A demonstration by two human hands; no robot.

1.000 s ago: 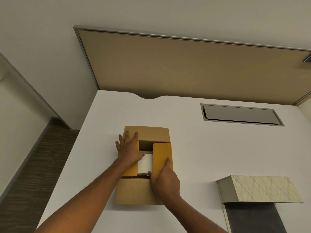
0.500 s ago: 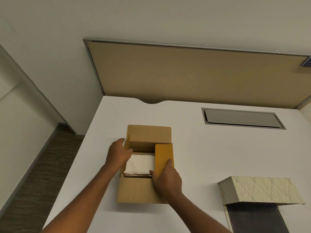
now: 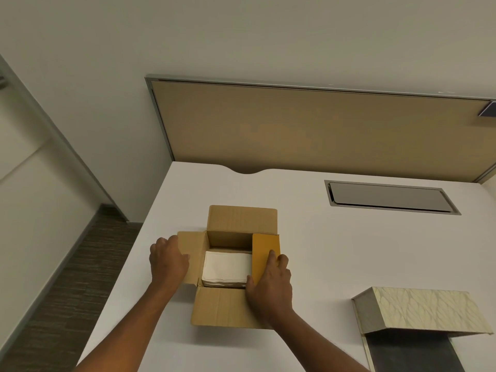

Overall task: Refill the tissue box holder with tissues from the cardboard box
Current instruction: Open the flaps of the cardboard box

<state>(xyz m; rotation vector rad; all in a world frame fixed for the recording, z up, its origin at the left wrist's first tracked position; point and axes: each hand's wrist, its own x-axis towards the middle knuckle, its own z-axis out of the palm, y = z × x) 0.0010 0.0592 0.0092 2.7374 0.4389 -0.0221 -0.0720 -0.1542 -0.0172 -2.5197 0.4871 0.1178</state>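
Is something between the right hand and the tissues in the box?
Partly. The right flap stands half raised over the right edge of the tissues, with the right hand gripping it. The left flap lies folded out under the left hand, so the rest of the stack is uncovered.

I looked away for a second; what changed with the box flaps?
The left hand swung the left flap outward until it lay flat, uncovering the tissues. The right hand still holds the right flap, now lifted slightly. The cardboard box and holder stayed put.
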